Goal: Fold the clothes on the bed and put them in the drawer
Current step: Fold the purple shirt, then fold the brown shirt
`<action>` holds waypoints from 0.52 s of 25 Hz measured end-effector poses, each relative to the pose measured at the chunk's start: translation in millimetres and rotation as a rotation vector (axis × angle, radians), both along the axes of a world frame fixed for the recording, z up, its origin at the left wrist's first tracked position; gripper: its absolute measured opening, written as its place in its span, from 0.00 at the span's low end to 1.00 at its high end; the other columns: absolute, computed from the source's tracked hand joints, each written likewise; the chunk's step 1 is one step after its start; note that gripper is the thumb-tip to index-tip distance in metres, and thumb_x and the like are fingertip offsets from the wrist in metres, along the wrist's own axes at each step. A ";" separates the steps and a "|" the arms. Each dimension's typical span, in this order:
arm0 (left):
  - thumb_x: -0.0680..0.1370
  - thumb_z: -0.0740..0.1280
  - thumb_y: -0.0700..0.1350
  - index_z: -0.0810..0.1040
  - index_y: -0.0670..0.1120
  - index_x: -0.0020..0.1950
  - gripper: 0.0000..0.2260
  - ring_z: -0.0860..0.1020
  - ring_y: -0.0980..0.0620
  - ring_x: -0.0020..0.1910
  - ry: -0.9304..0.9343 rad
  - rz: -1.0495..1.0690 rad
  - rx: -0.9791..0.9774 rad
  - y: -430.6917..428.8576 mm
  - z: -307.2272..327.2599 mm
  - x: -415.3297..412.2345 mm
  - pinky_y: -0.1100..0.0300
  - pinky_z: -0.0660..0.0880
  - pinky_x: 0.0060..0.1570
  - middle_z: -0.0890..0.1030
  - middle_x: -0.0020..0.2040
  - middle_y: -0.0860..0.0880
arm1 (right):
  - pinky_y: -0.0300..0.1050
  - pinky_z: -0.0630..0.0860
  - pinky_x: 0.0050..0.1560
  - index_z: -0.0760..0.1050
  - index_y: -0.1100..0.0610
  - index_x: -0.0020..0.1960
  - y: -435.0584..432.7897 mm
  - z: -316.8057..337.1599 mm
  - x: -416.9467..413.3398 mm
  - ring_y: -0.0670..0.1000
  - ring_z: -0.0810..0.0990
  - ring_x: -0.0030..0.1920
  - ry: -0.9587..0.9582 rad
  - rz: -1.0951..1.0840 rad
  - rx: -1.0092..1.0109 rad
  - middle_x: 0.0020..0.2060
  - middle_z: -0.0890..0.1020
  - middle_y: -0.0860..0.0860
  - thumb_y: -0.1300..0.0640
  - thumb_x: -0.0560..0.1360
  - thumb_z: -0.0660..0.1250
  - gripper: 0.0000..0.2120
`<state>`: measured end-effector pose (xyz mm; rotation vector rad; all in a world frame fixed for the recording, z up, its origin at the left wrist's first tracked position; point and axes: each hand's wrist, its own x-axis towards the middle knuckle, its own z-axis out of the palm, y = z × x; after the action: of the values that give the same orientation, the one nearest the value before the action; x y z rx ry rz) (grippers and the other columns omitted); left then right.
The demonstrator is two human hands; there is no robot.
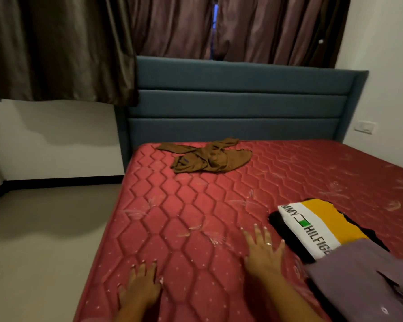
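The red quilted mattress [196, 205] is cloth with a faint sheen, stitched into padded hexagons, and the crumpled brown garment [207, 159] on it looks soft, matt and creased. The folded black, white and yellow printed T-shirt [323, 226] and the folded mauve shirt [358, 270] are smooth matt cloth. The blue padded headboard [237, 101] is matt woven upholstery, and the dark brown-purple curtains [277, 26] have a satin-like gloss.

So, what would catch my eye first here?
A red mattress fills the view, with a crumpled brown garment near the blue headboard. At lower right lies a folded yellow, white and black shirt. In front, the left hand and right hand rest flat on the mattress, fingers spread.
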<state>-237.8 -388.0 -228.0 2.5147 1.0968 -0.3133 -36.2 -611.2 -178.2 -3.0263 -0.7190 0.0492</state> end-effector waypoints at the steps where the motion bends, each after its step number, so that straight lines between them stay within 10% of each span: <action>1: 0.79 0.52 0.63 0.44 0.60 0.78 0.30 0.43 0.46 0.78 0.002 -0.003 0.004 20.7 -4.4 -3.7 0.37 0.50 0.72 0.42 0.79 0.53 | 0.70 0.40 0.69 0.45 0.39 0.77 37.8 -0.2 5.5 0.53 0.42 0.78 0.027 0.052 -0.024 0.78 0.44 0.47 0.46 0.78 0.58 0.33; 5: 0.70 0.36 0.75 0.49 0.55 0.78 0.41 0.68 0.42 0.71 -0.073 -0.088 0.177 124.0 -33.1 27.9 0.34 0.68 0.61 0.57 0.78 0.49 | 0.70 0.41 0.70 0.43 0.43 0.78 193.7 -16.2 59.2 0.53 0.49 0.78 0.102 0.187 -0.123 0.78 0.51 0.51 0.45 0.80 0.55 0.32; 8: 0.55 0.22 0.78 0.40 0.58 0.77 0.53 0.49 0.44 0.78 -0.095 -0.158 0.148 208.0 -47.9 82.6 0.41 0.50 0.72 0.41 0.78 0.51 | 0.69 0.42 0.71 0.41 0.44 0.78 287.4 -24.5 116.8 0.53 0.53 0.77 0.063 0.248 -0.279 0.78 0.51 0.52 0.51 0.80 0.54 0.32; 13: 0.77 0.42 0.67 0.42 0.62 0.77 0.29 0.40 0.47 0.78 -0.165 -0.199 0.159 313.5 -56.5 176.5 0.45 0.41 0.73 0.40 0.79 0.52 | 0.68 0.40 0.71 0.48 0.47 0.79 400.9 -44.3 203.4 0.56 0.46 0.78 -0.138 0.308 -0.476 0.78 0.50 0.53 0.54 0.81 0.49 0.27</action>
<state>-61.4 -74.4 -284.4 2.7399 0.8405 -0.0714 167.2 -210.3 -222.5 -3.3436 -1.3601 0.0208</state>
